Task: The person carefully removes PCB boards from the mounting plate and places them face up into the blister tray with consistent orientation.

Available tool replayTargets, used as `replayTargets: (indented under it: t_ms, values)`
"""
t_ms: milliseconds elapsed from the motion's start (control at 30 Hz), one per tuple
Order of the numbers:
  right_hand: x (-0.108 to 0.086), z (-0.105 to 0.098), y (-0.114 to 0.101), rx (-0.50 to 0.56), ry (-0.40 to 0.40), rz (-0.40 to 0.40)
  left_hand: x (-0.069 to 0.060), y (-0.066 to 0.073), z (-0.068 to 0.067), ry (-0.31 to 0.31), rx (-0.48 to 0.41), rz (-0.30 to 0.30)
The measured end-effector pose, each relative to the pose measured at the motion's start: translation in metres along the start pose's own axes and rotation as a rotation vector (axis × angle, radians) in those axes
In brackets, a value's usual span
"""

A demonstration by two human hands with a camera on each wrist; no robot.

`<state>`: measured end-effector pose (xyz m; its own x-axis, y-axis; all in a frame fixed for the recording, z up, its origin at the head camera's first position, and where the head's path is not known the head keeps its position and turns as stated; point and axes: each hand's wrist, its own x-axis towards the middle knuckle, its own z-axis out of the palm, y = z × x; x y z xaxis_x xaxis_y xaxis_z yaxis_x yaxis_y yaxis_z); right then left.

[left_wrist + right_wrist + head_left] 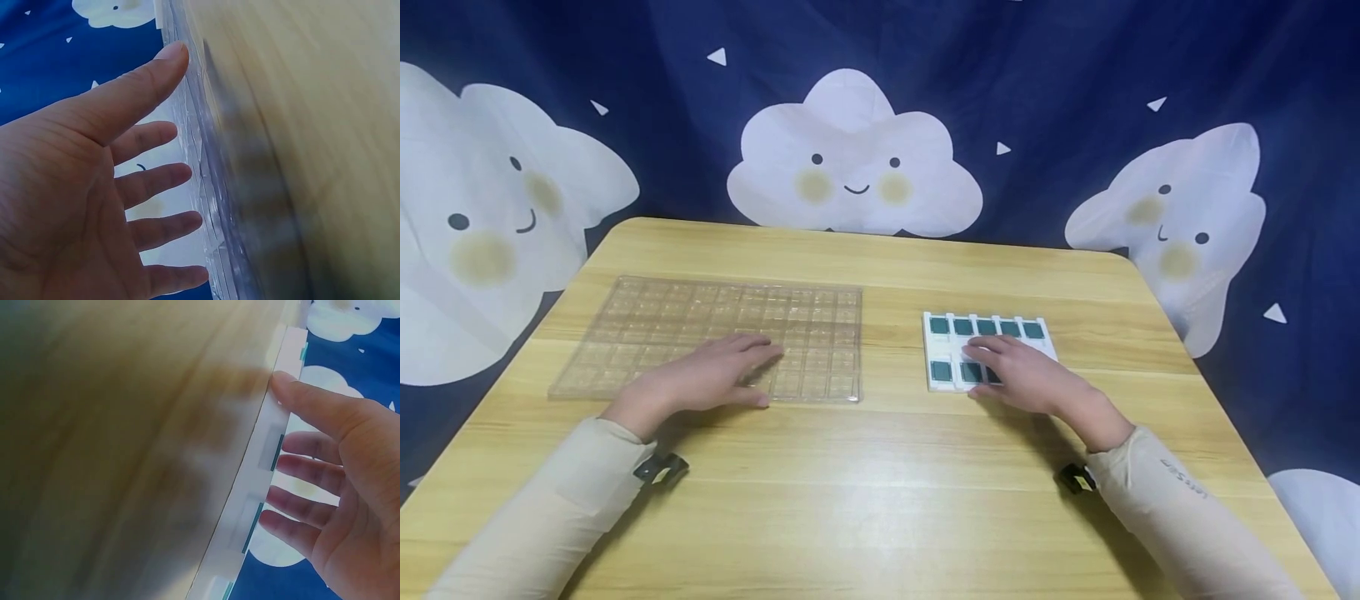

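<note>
A clear plastic tray [647, 333] divided into many small compartments lies on the left of the table. My left hand [707, 375] is over its front right part, fingers spread and relaxed, holding nothing. In the left wrist view the left hand [81, 187] is beside the clear tray's edge [215, 206]. To the right lies a white rack [934, 348] with green pieces [940, 372] in two rows. My right hand [1030, 375] is over its right part, fingers extended. In the right wrist view the right hand [356, 506] has its thumb near the rack's white side [256, 462]; contact is unclear.
Both things lie on a light wooden table [865, 500]. A strip of wood separates tray and rack. Behind the table hangs a dark blue cloth [1022, 67] with white cloud and star shapes. A black band [661, 468] is at the left sleeve, another [1077, 478] at the right.
</note>
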<state>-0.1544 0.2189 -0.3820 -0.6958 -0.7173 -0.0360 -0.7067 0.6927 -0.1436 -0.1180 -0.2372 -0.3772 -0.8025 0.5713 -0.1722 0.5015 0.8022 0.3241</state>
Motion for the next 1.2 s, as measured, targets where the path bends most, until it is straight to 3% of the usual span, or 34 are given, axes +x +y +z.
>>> replayTargets:
  t_ms: [767,1000,1200]
  values:
    - [0.023,0.004,-0.029,0.000,-0.011,-0.010,0.001,0.001,0.000,-0.001,-0.009,0.015]
    - [0.033,0.003,-0.041,-0.014,-0.019,-0.051,0.010,0.010,-0.001,0.067,0.007,0.069]
    - [0.040,0.002,-0.049,-0.028,-0.020,-0.097,0.022,0.021,-0.002,0.084,0.003,0.089]
